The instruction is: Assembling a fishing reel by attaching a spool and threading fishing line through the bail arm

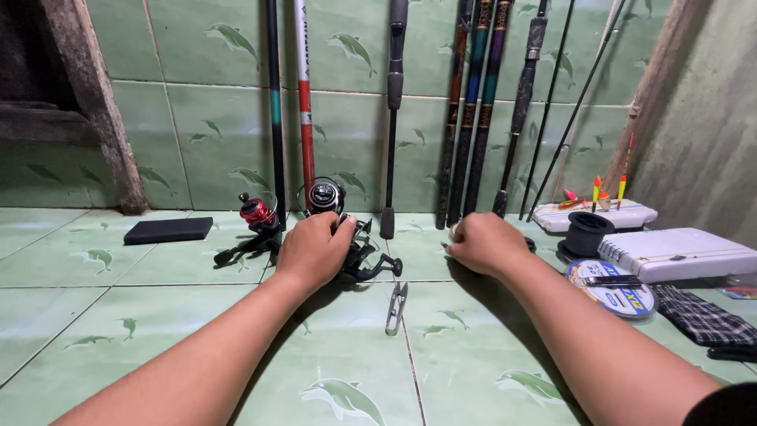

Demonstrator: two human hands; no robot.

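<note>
My left hand (314, 248) is closed over a black spinning reel (347, 237) that lies on the green tiled floor (158, 315). My right hand (482, 243) rests on the floor to the right of the reel, its fingers curled in a fist; whether it holds something small I cannot tell. A second reel with a red spool (256, 225) lies just left of my left hand. A small metal line clipper (396, 308) lies on the tiles in front of the black reel, between my forearms.
Several fishing rods (473, 110) lean upright against the tiled wall. At right sit white tackle boxes (678, 252), a black line spool (585, 233), a flat line spool (615, 288), floats (597, 192) and a checked cloth (702, 315). A black pad (168, 229) lies at left.
</note>
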